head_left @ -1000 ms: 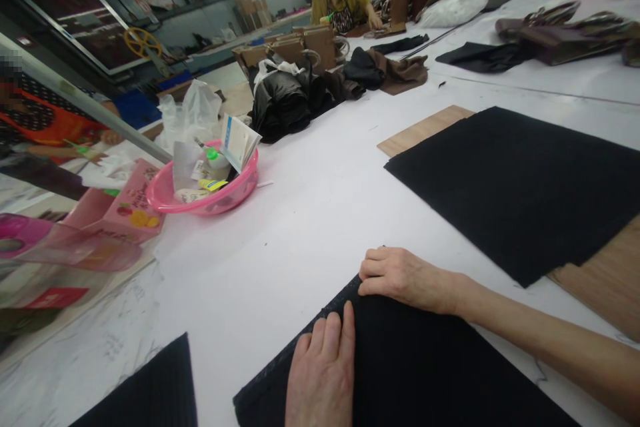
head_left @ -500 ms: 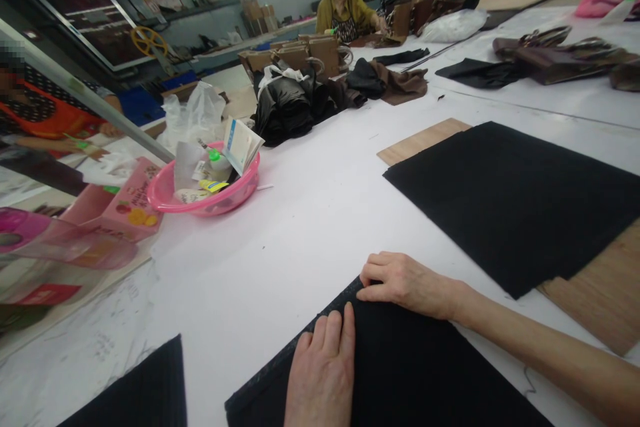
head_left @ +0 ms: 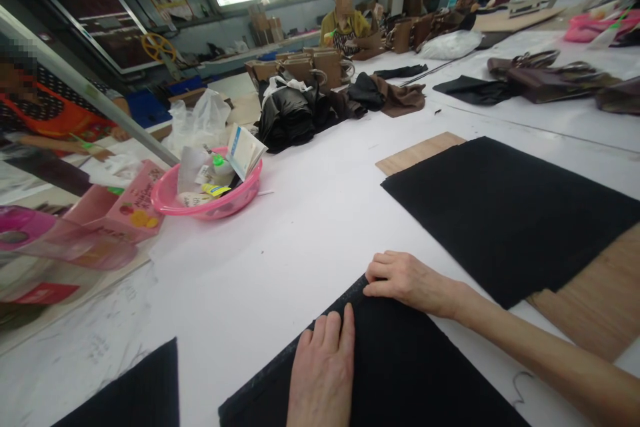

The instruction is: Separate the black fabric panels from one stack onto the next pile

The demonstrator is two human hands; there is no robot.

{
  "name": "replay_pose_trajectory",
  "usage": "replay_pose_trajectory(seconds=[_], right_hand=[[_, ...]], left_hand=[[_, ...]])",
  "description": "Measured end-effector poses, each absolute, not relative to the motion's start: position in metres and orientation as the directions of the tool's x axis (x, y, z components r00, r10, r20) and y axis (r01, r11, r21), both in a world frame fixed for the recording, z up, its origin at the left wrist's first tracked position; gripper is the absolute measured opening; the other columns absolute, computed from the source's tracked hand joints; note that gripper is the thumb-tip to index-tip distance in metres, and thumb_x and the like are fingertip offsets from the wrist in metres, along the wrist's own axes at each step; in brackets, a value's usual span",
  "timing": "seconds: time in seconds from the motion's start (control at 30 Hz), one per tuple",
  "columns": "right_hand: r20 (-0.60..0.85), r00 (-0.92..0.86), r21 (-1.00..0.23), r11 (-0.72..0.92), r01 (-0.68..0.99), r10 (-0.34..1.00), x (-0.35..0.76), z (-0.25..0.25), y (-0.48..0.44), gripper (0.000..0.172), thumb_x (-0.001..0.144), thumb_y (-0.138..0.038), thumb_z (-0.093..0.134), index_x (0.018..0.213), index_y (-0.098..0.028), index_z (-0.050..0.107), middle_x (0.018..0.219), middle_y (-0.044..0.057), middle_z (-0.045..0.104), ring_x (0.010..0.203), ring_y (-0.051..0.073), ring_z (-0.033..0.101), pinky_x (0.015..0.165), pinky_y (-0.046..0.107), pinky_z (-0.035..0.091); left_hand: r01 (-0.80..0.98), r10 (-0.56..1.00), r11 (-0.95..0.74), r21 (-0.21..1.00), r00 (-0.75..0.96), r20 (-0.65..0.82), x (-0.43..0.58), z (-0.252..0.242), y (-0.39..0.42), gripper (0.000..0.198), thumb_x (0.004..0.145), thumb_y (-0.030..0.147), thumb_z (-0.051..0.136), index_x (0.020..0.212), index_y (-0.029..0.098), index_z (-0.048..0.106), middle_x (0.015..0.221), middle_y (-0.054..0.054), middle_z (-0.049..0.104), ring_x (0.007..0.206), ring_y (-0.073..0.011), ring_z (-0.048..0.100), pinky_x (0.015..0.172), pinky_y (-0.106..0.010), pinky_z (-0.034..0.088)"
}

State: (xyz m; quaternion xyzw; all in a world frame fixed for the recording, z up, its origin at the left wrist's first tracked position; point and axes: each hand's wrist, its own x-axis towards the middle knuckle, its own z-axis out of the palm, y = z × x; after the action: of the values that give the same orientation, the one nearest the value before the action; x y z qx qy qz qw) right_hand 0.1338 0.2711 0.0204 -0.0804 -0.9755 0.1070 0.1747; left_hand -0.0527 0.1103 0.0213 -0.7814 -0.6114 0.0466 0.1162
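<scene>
A black fabric sheet (head_left: 400, 367) lies on the white table (head_left: 280, 253) right in front of me. My left hand (head_left: 323, 367) rests flat on its upper left edge, fingers together and stretched out. My right hand (head_left: 407, 280) sits at the sheet's far corner with its fingers curled over the edge, pressing or pinching the fabric. A second, larger stack of black fabric (head_left: 505, 213) lies to the right on a wooden board (head_left: 585, 307). Another black piece (head_left: 130, 400) shows at the bottom left.
A pink basin (head_left: 210, 197) holding paper and small bottles stands at the left, with a pink carton (head_left: 133, 203) beside it. Dark cloth and brown bags (head_left: 310, 93) are piled further back. One person sits at the far end (head_left: 345, 20); another person's sleeve (head_left: 45, 120) shows at the left.
Both hands keep their places on the black sheet. The camera has tilted slightly, so the scene sits lower in view. The right hand's fingers have shifted a little along the corner.
</scene>
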Motion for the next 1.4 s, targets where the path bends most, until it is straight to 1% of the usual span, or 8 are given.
replay_pose_trajectory(seconds=[0.13,0.3,0.5,0.63,0.77,0.93,1.0,1.4], right_hand=[[0.326,-0.927,-0.243,0.964,0.108,0.186,0.136,0.019,0.271,0.026,0.104,-0.015,0.039,0.099,-0.019,0.064,0.093,0.003,0.057,0.083,0.017,0.046,0.074,0.03,0.036],[0.335,-0.922,-0.246,0.963,0.111,0.192,0.137,0.017,0.269,0.025,0.104,-0.014,0.04,0.103,-0.02,0.064,0.093,0.003,0.056,0.082,0.017,0.046,0.074,0.03,0.037],[0.346,-0.92,-0.209,0.971,0.119,0.187,0.137,0.014,0.269,0.019,0.102,-0.014,0.047,0.103,-0.021,0.065,0.093,0.003,0.056,0.083,0.016,0.046,0.073,0.029,0.038],[0.349,-0.92,-0.188,0.975,0.118,0.179,0.135,0.014,0.27,0.018,0.101,-0.014,0.049,0.102,-0.021,0.066,0.092,0.003,0.056,0.083,0.016,0.047,0.073,0.029,0.038],[0.367,-0.91,-0.228,0.967,0.114,0.194,0.136,0.013,0.273,0.02,0.102,-0.014,0.047,0.102,-0.021,0.066,0.091,0.003,0.057,0.082,0.016,0.048,0.073,0.029,0.039],[0.401,-0.883,-0.321,0.94,0.112,0.242,0.144,0.009,0.282,0.022,0.102,-0.013,0.046,0.104,-0.021,0.067,0.092,0.003,0.058,0.082,0.015,0.049,0.072,0.027,0.04],[0.408,-0.876,-0.336,0.934,0.117,0.257,0.148,0.007,0.284,0.022,0.102,-0.013,0.047,0.103,-0.022,0.067,0.092,0.002,0.058,0.083,0.015,0.05,0.071,0.027,0.04],[0.407,-0.877,-0.31,0.942,0.131,0.256,0.153,0.001,0.283,0.02,0.101,-0.013,0.049,0.106,-0.022,0.066,0.097,0.003,0.058,0.087,0.016,0.05,0.074,0.028,0.041]], left_hand=[[0.942,0.959,-0.243,-0.231,0.27,0.091,-0.051,0.019,0.113,0.057,0.079,-0.002,0.05,0.134,0.011,0.049,0.109,-0.006,0.061,0.097,-0.0195,0.057,0.079,-0.033,0.05],[0.933,0.954,-0.264,-0.243,0.29,0.078,-0.049,0.021,0.115,0.054,0.082,0.001,0.049,0.135,0.012,0.048,0.104,-0.006,0.062,0.093,-0.0188,0.057,0.075,-0.033,0.049],[0.921,0.939,-0.274,-0.276,0.318,0.13,-0.047,0.022,0.117,0.057,0.079,0.007,0.059,0.135,0.01,0.049,0.101,-0.005,0.061,0.087,-0.0195,0.056,0.068,-0.033,0.049],[0.918,0.936,-0.275,-0.285,0.323,0.138,-0.043,0.019,0.124,0.057,0.078,0.011,0.063,0.133,0.013,0.051,0.092,-0.002,0.06,0.08,-0.0193,0.056,0.063,-0.034,0.05],[0.934,0.949,-0.233,-0.271,0.278,0.145,-0.038,0.016,0.129,0.054,0.078,0.009,0.063,0.131,0.014,0.054,0.089,-0.002,0.06,0.078,-0.0199,0.057,0.064,-0.034,0.051],[0.941,0.942,-0.263,-0.213,0.298,0.155,-0.038,0.013,0.13,0.056,0.076,0.0,0.059,0.131,0.01,0.053,0.106,-0.007,0.063,0.093,-0.0211,0.059,0.075,-0.034,0.054],[0.94,0.939,-0.275,-0.201,0.307,0.155,-0.039,0.012,0.131,0.055,0.077,0.0,0.058,0.131,0.009,0.053,0.108,-0.007,0.063,0.094,-0.021,0.059,0.075,-0.034,0.054],[0.941,0.941,-0.286,-0.183,0.311,0.13,-0.038,0.016,0.134,0.057,0.079,0.003,0.056,0.135,0.012,0.05,0.102,-0.005,0.064,0.089,-0.0212,0.06,0.07,-0.035,0.053]])
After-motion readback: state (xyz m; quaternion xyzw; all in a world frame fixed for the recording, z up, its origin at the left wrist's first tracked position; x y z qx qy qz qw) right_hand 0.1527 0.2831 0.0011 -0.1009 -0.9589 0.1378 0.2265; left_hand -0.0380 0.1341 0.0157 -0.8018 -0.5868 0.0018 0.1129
